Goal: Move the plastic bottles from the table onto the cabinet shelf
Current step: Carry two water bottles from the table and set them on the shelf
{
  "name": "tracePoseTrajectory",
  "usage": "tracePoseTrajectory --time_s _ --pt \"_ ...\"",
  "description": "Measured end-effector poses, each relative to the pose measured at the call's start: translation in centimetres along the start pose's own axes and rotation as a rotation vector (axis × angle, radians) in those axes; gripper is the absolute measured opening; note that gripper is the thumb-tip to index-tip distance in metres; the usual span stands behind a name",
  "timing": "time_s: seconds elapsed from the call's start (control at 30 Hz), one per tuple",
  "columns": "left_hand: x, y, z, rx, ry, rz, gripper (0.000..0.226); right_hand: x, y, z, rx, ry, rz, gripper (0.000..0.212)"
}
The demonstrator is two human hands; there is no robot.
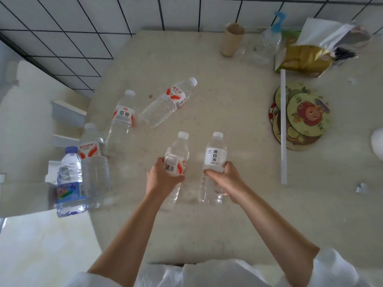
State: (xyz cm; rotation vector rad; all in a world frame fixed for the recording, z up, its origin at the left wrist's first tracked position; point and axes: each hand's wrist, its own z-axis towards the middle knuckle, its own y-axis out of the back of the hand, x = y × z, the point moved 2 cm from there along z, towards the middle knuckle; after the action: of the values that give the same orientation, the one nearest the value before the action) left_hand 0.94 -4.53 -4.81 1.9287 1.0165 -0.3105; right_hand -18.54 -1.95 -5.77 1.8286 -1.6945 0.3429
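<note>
Both hands are already loaded, left hand (163, 177) wrapped round the red-label bottle (176, 162), right hand (226, 179) round the white-label bottle (214, 162) (both upright), cabinet shelf (68, 112) off at 10 o'clock, nearer the left.

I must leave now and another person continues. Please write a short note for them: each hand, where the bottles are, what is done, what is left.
Left hand: closed around the red-label bottle.
Right hand: closed around the white-label bottle.
Also on the table: one bottle lying down, three standing at the left edge, and the blue-label bottle.
Done: nothing on a shelf in view.
Left: carry all six over.
</note>
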Motion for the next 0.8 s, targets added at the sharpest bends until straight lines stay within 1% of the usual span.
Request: tracePoseTrajectory --time_s 0.07,0.17,0.33,0.6,0.8 --pt "0.4 -0.4 -1.9 -0.012 0.024 -0.046 0.06 -1.3 0.8 -1.4 -0.003 0.016 0.011 0.048" --pt "0.5 -0.7 -4.6 -0.037 0.034 -0.099 0.051 -2.8 1.9 -3.5 -0.022 0.039 0.02 0.047" --pt "0.4 -1.8 -7.6 -0.065 0.062 -0.183 0.054 -4.6 3.7 -6.4 -0.066 0.08 -0.005 0.052" --pt "-0.4 -2.9 -9.7 0.001 -0.007 -0.236 0.051 -6.9 4.5 -9.7 -0.165 0.134 0.015 0.055" --pt "-0.4 -2.5 -10.8 0.101 -0.084 -0.232 0.044 -8.9 3.9 -11.7 -0.297 0.114 0.141 0.058"
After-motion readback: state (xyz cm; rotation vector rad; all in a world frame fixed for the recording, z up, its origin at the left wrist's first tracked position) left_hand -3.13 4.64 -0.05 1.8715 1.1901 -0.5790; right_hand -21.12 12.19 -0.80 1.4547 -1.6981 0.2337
